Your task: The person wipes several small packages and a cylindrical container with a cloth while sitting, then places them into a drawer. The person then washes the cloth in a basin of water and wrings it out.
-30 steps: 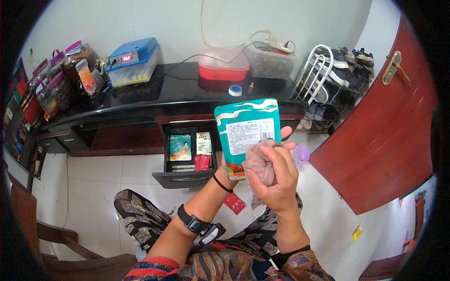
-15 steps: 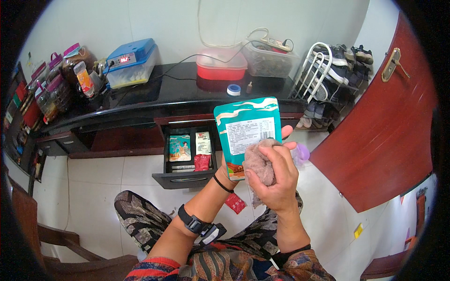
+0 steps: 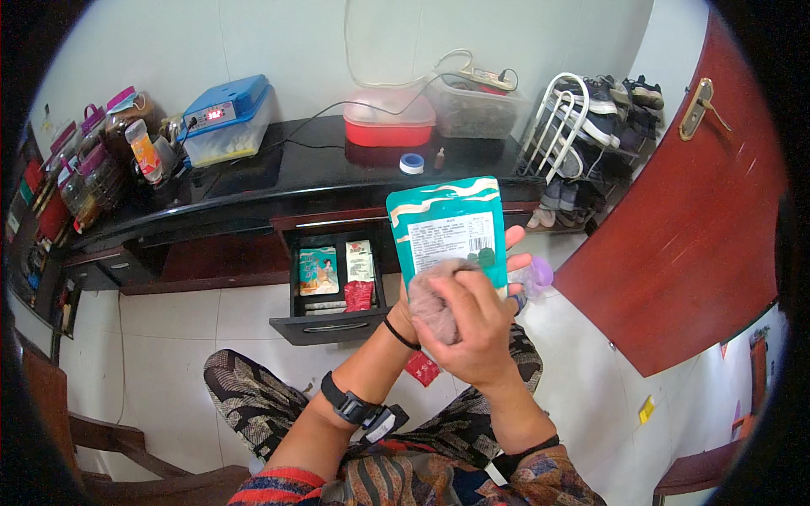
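Head view: the left hand [image 3: 517,262] lies behind the teal pouch [image 3: 451,228], fingers past its three o'clock edge, probably as firm backing; whether it clamps, I cannot tell. The right hand [image 3: 472,333] grips a bunched greyish cloth [image 3: 432,308] at the pouch's six o'clock end, printed side exposed, likely for easy reach. The open drawer [image 3: 327,327] sits at eight o'clock from them.

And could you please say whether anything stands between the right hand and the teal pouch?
Yes: the bunched cloth in the right hand lies between it and the lower part of the teal pouch.
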`<state>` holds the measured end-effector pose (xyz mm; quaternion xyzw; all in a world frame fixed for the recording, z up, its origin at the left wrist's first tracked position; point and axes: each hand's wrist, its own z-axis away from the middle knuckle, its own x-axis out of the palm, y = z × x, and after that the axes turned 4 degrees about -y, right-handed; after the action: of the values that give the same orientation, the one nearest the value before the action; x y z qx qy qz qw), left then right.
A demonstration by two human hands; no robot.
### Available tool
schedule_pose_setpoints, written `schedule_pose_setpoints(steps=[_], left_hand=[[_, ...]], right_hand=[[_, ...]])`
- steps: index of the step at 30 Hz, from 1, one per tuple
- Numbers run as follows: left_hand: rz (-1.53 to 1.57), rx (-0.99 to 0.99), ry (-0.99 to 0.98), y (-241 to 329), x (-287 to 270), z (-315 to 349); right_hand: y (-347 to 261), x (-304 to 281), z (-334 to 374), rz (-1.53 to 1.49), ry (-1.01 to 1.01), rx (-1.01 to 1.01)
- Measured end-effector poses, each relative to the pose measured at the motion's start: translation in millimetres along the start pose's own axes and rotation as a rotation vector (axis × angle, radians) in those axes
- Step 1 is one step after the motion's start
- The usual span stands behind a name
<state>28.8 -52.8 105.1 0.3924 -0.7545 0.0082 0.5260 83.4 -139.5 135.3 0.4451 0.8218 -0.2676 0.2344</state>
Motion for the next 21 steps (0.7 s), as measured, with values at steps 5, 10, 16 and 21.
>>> schedule_pose_setpoints(steps=[5, 10, 16, 21], left_hand=[[0.215, -0.005, -0.068, -2, -6, -1], [0.321, -0.033, -0.164, -5, -13, -4], [0.329, -0.029, -0.199, -8, -7, -5], [0.274, -0.028, -0.151, -8, -2, -5]], right_hand=[[8, -3, -3, 0.01, 0.019, 0.033], [13, -12, -2, 0.04, 0.048, 0.021], [9, -16, -3, 0.038, 0.056, 0.01], [7, -20, -3, 0.0, 0.062, 0.012]])
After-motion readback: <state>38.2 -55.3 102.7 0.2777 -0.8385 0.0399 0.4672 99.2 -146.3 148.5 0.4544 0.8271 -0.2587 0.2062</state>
